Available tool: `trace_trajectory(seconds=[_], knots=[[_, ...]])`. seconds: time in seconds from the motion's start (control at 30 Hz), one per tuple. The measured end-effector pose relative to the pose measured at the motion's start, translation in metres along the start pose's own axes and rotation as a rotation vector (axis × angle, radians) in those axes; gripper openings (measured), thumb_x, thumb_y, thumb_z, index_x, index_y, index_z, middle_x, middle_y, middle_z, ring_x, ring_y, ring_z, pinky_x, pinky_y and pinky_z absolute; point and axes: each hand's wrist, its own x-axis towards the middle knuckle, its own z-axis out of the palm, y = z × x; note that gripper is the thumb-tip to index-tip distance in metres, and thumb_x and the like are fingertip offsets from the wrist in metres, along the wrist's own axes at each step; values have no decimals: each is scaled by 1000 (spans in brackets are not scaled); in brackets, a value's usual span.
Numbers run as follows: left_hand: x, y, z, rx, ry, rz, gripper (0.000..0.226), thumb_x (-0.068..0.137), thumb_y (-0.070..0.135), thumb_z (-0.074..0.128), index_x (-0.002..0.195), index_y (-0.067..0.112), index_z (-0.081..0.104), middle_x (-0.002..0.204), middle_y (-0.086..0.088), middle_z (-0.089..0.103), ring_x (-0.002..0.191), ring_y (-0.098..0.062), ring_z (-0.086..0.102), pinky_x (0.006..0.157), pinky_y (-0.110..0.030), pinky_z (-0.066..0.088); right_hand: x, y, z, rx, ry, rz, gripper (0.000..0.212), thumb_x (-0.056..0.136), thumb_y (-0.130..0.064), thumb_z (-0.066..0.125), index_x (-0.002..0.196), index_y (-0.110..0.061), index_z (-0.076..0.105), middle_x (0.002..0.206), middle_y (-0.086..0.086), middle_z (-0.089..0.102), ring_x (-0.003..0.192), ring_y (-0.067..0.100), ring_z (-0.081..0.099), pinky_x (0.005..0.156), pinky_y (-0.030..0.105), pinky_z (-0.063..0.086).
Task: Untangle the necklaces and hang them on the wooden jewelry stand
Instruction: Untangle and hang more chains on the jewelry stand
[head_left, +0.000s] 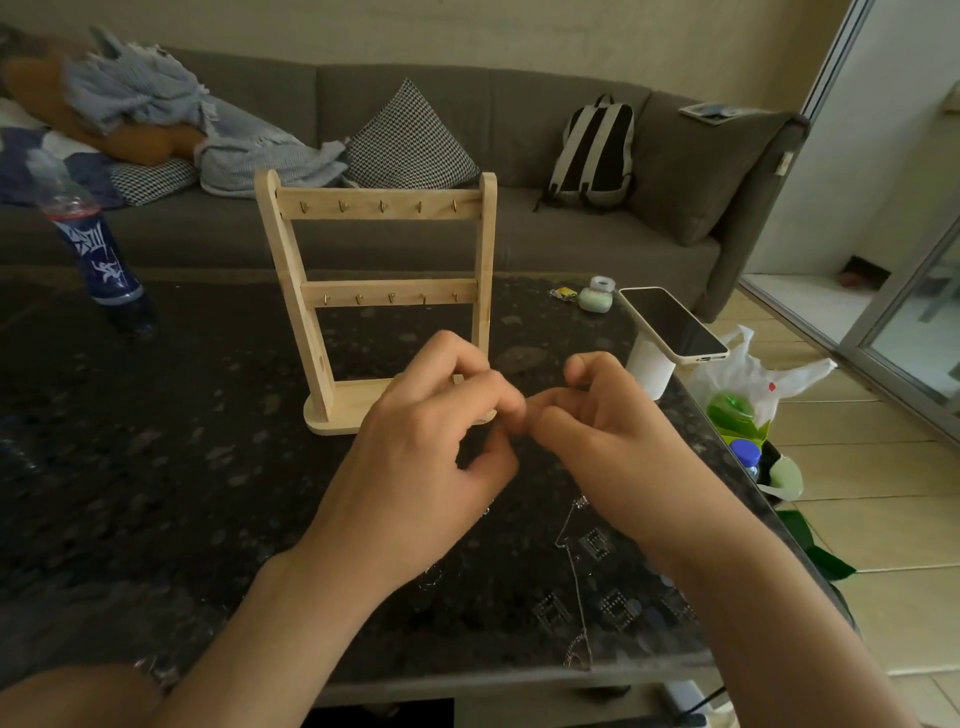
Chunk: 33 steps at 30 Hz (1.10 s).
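Both hands are meeting just in front of the wooden jewelry stand (382, 203), raised over the dark speckled table (156, 467). The left hand (426, 441) and the right hand (613, 431) are curling their fingers inward, with the fingertips of both touching in a tight pinch. Whatever is sitting between those tips is too fine to see, so I cannot tell whether they are gripping anything. A thin necklace chain (574, 571) is lying on the table below the right wrist, trailing toward the near edge, with square pendants beside it. The stand's hooks are hanging bare. A phone (670, 322) is resting on a white holder to the right, and a blue bottle (104, 260) is standing far left.
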Motion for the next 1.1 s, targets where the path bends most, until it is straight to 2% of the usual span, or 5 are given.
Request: trace_trajectory(seconds=[0.1, 0.27, 0.5, 0.77, 1.1], knots=[[-1, -2, 1, 10, 30, 0, 14, 80, 20, 86, 91, 18, 78, 110, 5, 56, 81, -7, 54, 76, -25, 51, -1, -2, 0, -3, -3, 49, 27, 102, -12, 63, 116, -24, 44, 116, 27, 70, 84, 24, 56, 73, 43, 45], [-2, -1, 3, 17, 41, 24, 17, 84, 28, 82, 95, 16, 83, 109, 1, 66, 78, -7, 58, 74, -35, 56, -1, -4, -2, -42, 44, 116, 40, 98, -14, 69, 128, -21, 43, 101, 8, 80, 58, 5, 55, 55, 19, 45], [-5, -4, 4, 126, -55, 111, 16, 86, 26, 78, 99, 16, 82, 110, 1, 67, 82, -4, 49, 83, -35, 50, -3, -7, -2, -118, 73, 192, 54, 92, -20, 75, 132, -25, 39, 81, -8, 76, 46, -4, 54, 45, 12, 41], [-4, -7, 2, 123, -173, 159, 14, 90, 26, 71, 102, 23, 77, 111, 5, 63, 86, 1, 41, 86, -33, 46, -3, -9, -4, -153, 68, 287, 76, 89, -29, 78, 154, -19, 40, 106, 2, 73, 99, 12, 68, 75, 25, 48], [-5, 0, 0, 73, -277, 122, 12, 86, 23, 78, 97, 26, 74, 107, 11, 60, 98, -5, 48, 84, -41, 53, -3, -4, -7, -230, -11, 368, 85, 80, -31, 82, 155, -19, 42, 117, 7, 69, 111, 19, 67, 93, 34, 53]])
